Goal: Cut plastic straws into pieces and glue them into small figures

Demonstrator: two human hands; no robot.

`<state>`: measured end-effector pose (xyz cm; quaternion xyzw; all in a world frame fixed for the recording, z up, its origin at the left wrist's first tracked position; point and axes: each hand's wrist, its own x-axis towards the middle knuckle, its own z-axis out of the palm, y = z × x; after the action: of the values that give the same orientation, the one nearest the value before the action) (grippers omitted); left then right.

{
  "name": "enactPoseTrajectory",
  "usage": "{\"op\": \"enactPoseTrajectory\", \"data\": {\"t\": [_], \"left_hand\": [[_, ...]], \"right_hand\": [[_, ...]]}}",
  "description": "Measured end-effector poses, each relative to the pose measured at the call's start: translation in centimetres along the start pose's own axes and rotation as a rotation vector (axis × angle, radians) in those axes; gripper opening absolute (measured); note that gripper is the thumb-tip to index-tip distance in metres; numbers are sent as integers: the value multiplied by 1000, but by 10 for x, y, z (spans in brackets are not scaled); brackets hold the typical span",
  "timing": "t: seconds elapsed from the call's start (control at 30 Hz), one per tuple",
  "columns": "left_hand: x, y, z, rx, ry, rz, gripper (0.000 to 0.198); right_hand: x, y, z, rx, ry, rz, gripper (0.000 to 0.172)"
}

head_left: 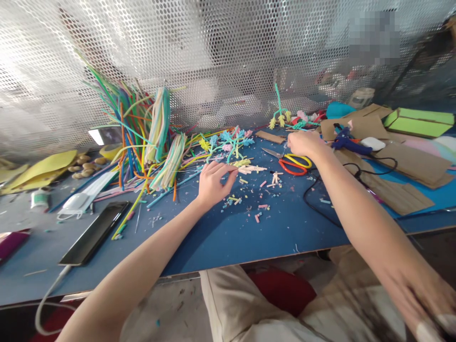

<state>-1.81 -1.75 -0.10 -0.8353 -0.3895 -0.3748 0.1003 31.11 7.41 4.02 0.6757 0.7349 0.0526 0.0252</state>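
My left hand (216,183) is pinched closed above the table, thumb against forefinger, and a thin pale wire-like strand (183,171) runs out from it to the left. Just past its fingertips lie pale pink fuzzy pipe cleaner pieces (251,169). Behind those rests a blue, pink and yellow pipe cleaner sprig (231,141). Over on the right, my right hand (305,143) is closed with its fingertips turned down and partly hidden, beside a cardboard strip (270,137). What it holds, if anything, does not show. Scissors (294,164) with red and yellow handles lie below it.
Bundled pipe cleaners (156,128) stand at the back left, near a phone (95,232) on a cable and a face mask (85,194). Right of me are a black cord (306,199), a blue glue gun (351,145), cardboard sheets (415,161) and a green box (418,122). Perforated metal (235,61) rises behind.
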Motion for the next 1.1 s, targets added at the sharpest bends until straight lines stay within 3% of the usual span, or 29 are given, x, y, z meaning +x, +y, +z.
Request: {"op": "enactPoseTrajectory", "data": {"t": [0.13,0.4,0.57,1.1], "left_hand": [[0,-1,0,5,-6,-3,20],[-1,-2,2,-1,18,20,17],[-1,-2,2,-2,15,15,17],[0,0,1,-3,24,28,16]], "right_hand": [[3,7,10,3,77,118,36],[7,9,16,-10,1,165,42],[9,9,16,9,-74,226,37],[6,6,13,160,183,194,25]]}}
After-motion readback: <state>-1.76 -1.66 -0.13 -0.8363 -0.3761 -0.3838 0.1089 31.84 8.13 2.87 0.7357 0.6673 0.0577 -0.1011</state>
